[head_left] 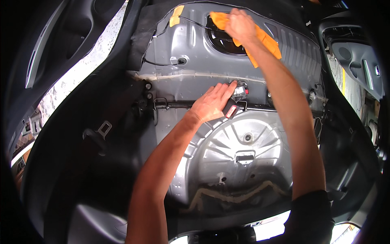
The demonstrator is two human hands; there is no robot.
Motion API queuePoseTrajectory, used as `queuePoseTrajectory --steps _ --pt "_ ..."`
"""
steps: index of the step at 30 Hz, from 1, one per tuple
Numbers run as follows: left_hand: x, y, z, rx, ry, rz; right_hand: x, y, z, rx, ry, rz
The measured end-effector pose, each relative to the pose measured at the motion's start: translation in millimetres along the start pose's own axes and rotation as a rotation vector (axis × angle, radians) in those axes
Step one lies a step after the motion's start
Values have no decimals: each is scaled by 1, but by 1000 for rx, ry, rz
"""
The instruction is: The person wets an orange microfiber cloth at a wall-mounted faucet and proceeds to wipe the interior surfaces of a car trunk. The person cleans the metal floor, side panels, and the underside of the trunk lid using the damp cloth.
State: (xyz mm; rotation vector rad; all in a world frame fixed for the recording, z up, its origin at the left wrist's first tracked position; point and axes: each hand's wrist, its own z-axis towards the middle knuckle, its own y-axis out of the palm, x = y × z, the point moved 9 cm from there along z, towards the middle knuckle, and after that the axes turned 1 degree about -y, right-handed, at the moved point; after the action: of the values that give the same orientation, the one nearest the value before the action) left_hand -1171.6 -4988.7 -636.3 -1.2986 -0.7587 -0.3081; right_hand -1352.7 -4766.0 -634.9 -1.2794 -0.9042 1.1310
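Observation:
Bunched in my right hand [241, 27] is an orange cloth [268, 44], its loose end trailing down beside my wrist. The hand is closed on it over a round black recess [221, 42] in the grey metal floor panel [183, 38] of a car. My left hand [212, 99] lies flat with its fingers stretched out on the crossways step of the panel. Close by its fingertips sits a seat belt buckle [240, 92] with a red button. A second buckle [231, 111] lies below, near the thumb side.
A dark metal bar [178, 105] with wire loops crosses the panel. Nearer is a round pressed spare-wheel well [260, 142]. A seat belt tongue [105, 128] hangs at the left. Yellow tape [176, 16] holds a cable at the far left. Door panels [359, 61] stand outside.

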Motion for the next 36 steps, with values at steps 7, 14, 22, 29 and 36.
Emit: queuePoseTrajectory --steps 7,14,22,29,36 --pt "-15 3 -8 -3 -58 -65 -29 42 16 138 -445 33" --pt "-13 11 1 -94 -103 -75 182 -20 -67 -455 339 -517" --pt "-5 4 4 -21 -75 -59 108 -26 -29 22 -76 135" --pt "-8 2 -4 -36 -98 -43 115 -5 -81 160 75 93" --pt "-15 7 -10 -2 -89 -48 8 13 -48 15 -360 419"
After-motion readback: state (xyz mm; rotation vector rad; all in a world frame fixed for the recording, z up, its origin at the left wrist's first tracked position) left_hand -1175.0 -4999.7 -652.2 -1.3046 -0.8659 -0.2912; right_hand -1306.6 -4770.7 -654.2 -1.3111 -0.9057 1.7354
